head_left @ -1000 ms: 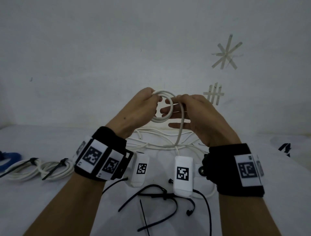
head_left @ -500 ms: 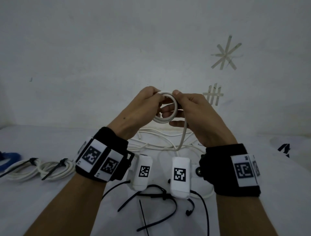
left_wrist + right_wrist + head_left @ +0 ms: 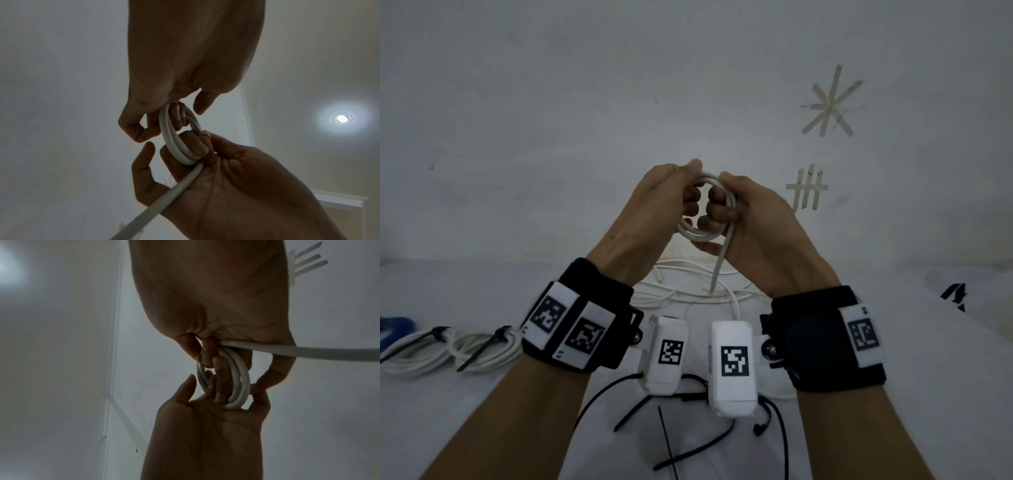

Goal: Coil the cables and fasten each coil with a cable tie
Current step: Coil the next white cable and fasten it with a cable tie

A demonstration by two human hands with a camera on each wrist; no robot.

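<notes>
I hold a small coil of white cable (image 3: 697, 234) up in front of the wall with both hands. My left hand (image 3: 678, 198) grips the coil's left side, fingers curled through the loop. My right hand (image 3: 732, 209) grips the right side, thumb on top. In the left wrist view the coil (image 3: 174, 142) shows two or three turns between my left hand (image 3: 144, 116) and right hand (image 3: 197, 146). The loose cable tail (image 3: 719, 270) runs down from my right palm to the slack cable (image 3: 688, 294) on the table. Several black cable ties (image 3: 688, 428) lie near the table's front.
Two white coils (image 3: 448, 349) fastened with black ties lie at the left of the white table (image 3: 482, 411). A blue object (image 3: 393, 325) sits at the far left edge. Tape marks (image 3: 808, 188) are stuck on the wall behind.
My right hand has closed in on the coil: its spread fingers have curled through the loop and its thumb has come onto the top. The hanging tail has shifted left.
</notes>
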